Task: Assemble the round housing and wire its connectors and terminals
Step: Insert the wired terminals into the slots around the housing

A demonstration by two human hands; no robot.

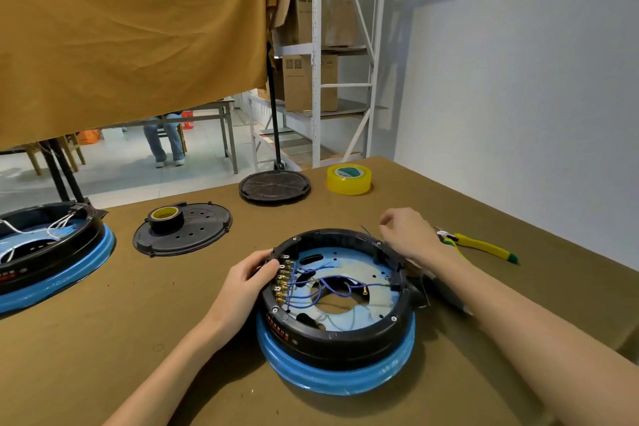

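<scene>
The round black housing [337, 335] with a blue base ring sits open in front of me on the brown table. Inside it, blue wires [313, 287] loop from a row of brass terminals [284, 278] on the left wall across the pale blue floor. My left hand [247, 278] grips the housing's left rim beside the terminals. My right hand [408, 232] hovers over the far right rim with curled fingers, pinching the end of a thin blue wire [366, 230] that sticks up there.
A black perforated cover [200, 228] with a black tape roll [166, 218] lies at left. A second housing [52, 252] is at far left. Behind are a black disc [275, 187] and yellow tape roll [349, 178]. Yellow-handled cutters [480, 245] lie right.
</scene>
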